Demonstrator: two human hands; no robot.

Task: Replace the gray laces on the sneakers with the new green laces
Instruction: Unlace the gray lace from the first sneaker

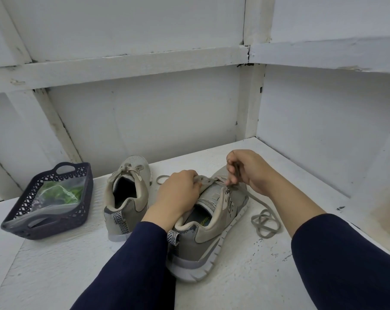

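Two grey sneakers stand heel-first toward me on a white surface. The left sneaker (128, 198) is still tied with its grey lace. On the right sneaker (208, 222), my left hand (178, 191) grips the left eyelet flap. My right hand (247, 170) pinches the grey lace (264, 220) just above the eyelets; that lace runs down and lies in loose coils to the right of the shoe. Another loop of it shows beyond my left hand. The green laces (64, 193) are in a clear bag inside a dark basket.
The dark plastic basket (77, 217) with handles stands at the left of the white surface. White walls with wooden framing enclose the back and the right side. A raised white ledge (382, 220) rises at the far right.
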